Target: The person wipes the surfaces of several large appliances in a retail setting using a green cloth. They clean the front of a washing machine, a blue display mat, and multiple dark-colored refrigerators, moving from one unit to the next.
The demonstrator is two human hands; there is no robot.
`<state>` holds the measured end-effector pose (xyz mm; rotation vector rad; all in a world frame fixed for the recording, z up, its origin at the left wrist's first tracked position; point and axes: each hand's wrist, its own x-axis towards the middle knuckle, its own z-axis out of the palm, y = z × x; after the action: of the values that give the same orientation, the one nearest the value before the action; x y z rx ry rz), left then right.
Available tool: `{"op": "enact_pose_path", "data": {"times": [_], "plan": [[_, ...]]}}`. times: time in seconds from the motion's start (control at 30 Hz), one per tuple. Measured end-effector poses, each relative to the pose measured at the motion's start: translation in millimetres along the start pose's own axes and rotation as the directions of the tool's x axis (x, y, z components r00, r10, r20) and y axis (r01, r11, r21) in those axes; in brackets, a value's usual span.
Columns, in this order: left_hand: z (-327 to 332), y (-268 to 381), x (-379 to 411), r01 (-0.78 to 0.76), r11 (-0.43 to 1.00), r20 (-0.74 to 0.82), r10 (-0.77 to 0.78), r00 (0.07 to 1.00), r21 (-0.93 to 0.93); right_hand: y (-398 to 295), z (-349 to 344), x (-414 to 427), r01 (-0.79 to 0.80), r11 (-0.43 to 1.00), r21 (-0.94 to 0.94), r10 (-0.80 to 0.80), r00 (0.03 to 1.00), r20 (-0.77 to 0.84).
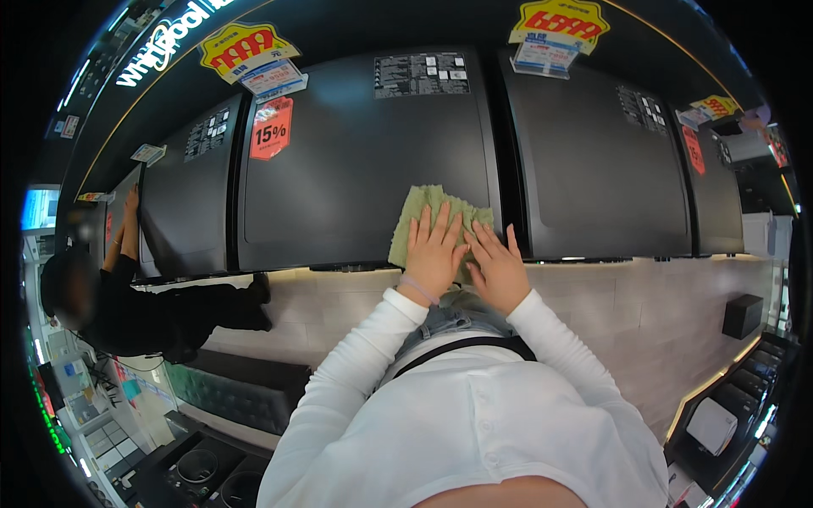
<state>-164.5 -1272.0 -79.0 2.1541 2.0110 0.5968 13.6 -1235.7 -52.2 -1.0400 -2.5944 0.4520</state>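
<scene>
A green cloth (416, 219) lies rumpled on the dark grey top of an appliance (356, 171), close to its front right corner. Palm down, my left hand (433, 249) presses on the cloth with its fingers pointing away from me. Beside it, my right hand (498, 263) rests on the cloth's right part, its outer finger reaching past the edge towards the dark gap. Both thumbs point inward, near each other. The cloth under my palms is hidden.
Matching appliances stand left (184, 197) and right (597, 171), separated by narrow gaps. Price signs (251, 54) and a red sticker (272, 129) sit along the back. At left, a person in black (152, 317) reaches onto another appliance. Behind me are a tufted bench (232, 387) and a black box (743, 315).
</scene>
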Motion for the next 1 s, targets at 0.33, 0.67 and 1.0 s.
{"op": "enact_pose_path", "data": {"times": [0.33, 0.67, 1.0], "plan": [[-6, -45, 60, 0.100, 0.992, 0.113, -0.108, 0.988, 0.080, 5, 31, 71, -0.038, 0.988, -0.149, 0.019, 0.991, -0.132], [-61, -88, -36, 0.076, 0.996, 0.153, -0.082, 0.985, 0.048, -73, 48, 69, 0.105, 0.994, -0.041, -0.105, 0.994, 0.008], [-114, -185, -102, 0.160, 0.986, 0.175, -0.165, 0.971, 0.041, -165, 97, 117, 0.238, 0.971, 0.022, -0.239, 0.966, 0.098]]}}
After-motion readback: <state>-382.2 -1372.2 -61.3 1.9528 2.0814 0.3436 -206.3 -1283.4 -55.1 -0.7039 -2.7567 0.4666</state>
